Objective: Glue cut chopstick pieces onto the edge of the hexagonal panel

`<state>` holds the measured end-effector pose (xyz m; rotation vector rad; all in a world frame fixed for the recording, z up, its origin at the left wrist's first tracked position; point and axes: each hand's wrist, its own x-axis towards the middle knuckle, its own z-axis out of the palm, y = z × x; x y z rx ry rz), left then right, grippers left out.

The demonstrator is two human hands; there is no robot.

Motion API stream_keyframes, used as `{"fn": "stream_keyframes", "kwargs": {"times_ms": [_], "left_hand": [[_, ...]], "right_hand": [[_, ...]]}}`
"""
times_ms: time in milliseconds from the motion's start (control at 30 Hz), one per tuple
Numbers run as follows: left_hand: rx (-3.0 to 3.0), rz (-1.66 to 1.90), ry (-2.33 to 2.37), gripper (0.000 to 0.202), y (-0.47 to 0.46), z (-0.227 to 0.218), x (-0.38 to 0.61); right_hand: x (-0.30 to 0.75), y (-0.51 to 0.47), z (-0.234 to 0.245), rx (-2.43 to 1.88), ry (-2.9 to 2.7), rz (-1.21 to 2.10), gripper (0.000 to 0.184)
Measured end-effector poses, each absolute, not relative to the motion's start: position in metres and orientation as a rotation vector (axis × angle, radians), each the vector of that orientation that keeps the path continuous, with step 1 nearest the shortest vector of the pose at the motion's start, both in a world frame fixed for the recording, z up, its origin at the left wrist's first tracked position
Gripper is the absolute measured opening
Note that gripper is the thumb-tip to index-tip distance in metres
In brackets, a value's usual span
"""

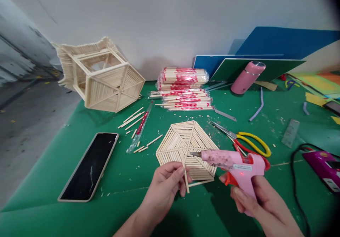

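Note:
My left hand [170,180] pinches a thin wooden stick [186,181] between thumb and fingers, over the lower left part of a hexagonal panel [172,137] made of rows of sticks. Wrapped round the handle of a pink hot glue gun [225,158], my right hand [255,201] has a finger by its orange trigger. The gun's metal nozzle points left, above the middle of the panel and close to the top of the held stick. One more stick [201,183] lies along the panel's lower edge. A small red light glows on the gun.
A stick-built lantern-like frame [106,81] stands at the back left. Wrapped chopstick bundles [183,88], a pink bottle [248,77] and scissors [247,139] lie beyond the panel. A phone [89,168] is at left, a purple power strip [322,168] with a black cable at right.

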<state>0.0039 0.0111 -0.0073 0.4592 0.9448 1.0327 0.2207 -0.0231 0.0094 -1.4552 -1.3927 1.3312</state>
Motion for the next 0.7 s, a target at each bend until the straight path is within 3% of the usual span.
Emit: {"fn": "stream_keyframes", "kwargs": {"times_ms": [367,700], "left_hand": [[0.429,1.031,0.899,0.017,0.0097,-0.0084,-0.0006],[0.444,1.003,0.886,0.02,0.0086,-0.0071,0.0008]], "right_hand": [[0.2125,-0.0238,0.0134,-1.522,-1.714,1.008,0.023],[0.2133,-0.0212,0.0149,-1.518,-1.749,0.95,0.019]]}}
